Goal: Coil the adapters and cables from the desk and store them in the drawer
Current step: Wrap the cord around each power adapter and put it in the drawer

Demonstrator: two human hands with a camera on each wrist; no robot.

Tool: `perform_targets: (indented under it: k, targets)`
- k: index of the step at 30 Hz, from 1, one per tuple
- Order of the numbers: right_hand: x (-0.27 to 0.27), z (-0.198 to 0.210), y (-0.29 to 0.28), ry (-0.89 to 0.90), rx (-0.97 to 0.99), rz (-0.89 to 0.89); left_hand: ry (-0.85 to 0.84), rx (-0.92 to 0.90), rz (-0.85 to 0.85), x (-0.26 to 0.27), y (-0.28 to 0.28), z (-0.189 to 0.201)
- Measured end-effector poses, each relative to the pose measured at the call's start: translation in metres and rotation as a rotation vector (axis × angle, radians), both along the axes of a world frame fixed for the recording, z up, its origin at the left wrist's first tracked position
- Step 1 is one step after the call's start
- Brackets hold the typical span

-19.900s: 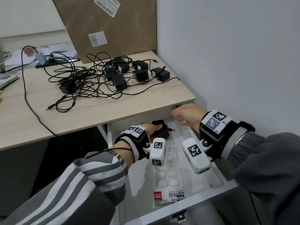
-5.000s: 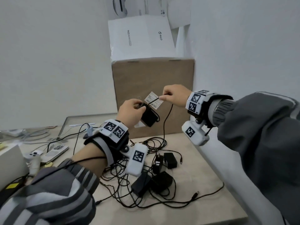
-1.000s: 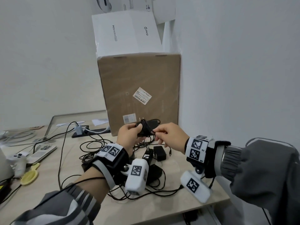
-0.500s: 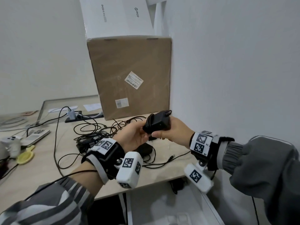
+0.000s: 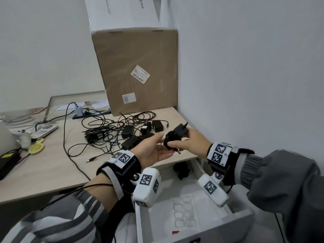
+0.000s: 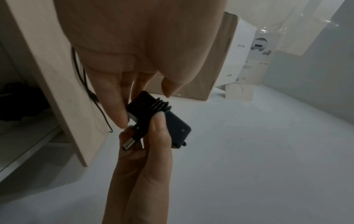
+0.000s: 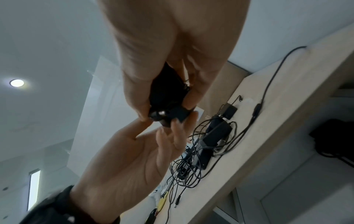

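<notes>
Your right hand (image 5: 191, 143) grips the coiled black adapter (image 5: 175, 135), thumb and fingers curled round its wound cable, with the barrel plug (image 6: 132, 142) poking out below. Your left hand (image 5: 154, 151) lies palm-up at 9 o'clock of it, fingers nearly straight, fingertips (image 7: 178, 128) touching the adapter's underside without closing on it. Both hands hover above the desk's (image 5: 52, 163) front right corner. The open drawer (image 5: 219, 223) sits at 6 o'clock of the hands, with another black adapter (image 5: 181, 170) at its back. At 10 o'clock on the desk, the remaining tangle of adapters and cables (image 5: 122, 135) lies before the cardboard box (image 5: 136, 67).
</notes>
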State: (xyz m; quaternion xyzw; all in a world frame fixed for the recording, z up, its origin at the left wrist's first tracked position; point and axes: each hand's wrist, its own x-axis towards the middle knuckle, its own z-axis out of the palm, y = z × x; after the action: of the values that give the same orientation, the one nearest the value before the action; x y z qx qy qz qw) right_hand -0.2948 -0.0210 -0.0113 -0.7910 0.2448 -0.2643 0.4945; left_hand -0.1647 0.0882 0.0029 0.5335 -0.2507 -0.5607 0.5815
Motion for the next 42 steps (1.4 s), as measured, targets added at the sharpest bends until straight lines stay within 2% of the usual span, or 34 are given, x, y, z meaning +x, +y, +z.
perform_targets:
  k: [2, 5, 7, 13, 18, 23, 30, 35, 38, 40, 42]
  targets:
    - [-0.007, -0.005, 0.003, 0.060, 0.089, 0.013, -0.038, -0.002, -0.051, -0.007, 0.007, -0.007]
    - [-0.016, -0.015, 0.007, 0.178, 0.278, -0.019, -0.200, -0.047, -0.204, -0.019, 0.017, -0.016]
    - [-0.021, -0.021, 0.011, 0.265, 0.371, -0.011, -0.299, -0.052, -0.240, -0.027, 0.024, -0.021]
    - [-0.036, -0.036, 0.024, 0.449, 0.438, -0.045, -0.522, 0.029, -0.232, -0.045, 0.034, -0.041]
    - [-0.039, -0.044, 0.031, 0.453, 0.453, -0.086, -0.752, 0.115, -0.113, -0.051, 0.035, -0.052]
    - [-0.036, -0.049, 0.038, 0.443, 0.502, -0.096, -0.521, 0.151, -0.021, -0.054, 0.031, -0.068]
    - [-0.046, -0.052, 0.038, 0.390, 0.584, 0.103, -0.299, 0.181, -0.048, -0.040, 0.037, -0.073]
    - [-0.051, -0.046, 0.040, 0.353, 0.535, 0.169, -0.211, 0.163, -0.033, -0.034, 0.036, -0.070]
    - [-0.046, -0.043, 0.046, 0.372, 0.383, 0.193, -0.178, 0.187, -0.034, -0.035, 0.034, -0.063]
    - [-0.046, -0.042, 0.047, 0.351, 0.319, 0.170, -0.134, 0.198, -0.065, -0.036, 0.034, -0.055]
    - [-0.047, -0.042, 0.047, 0.303, 0.341, 0.158, -0.092, 0.202, -0.127, -0.035, 0.037, -0.047]
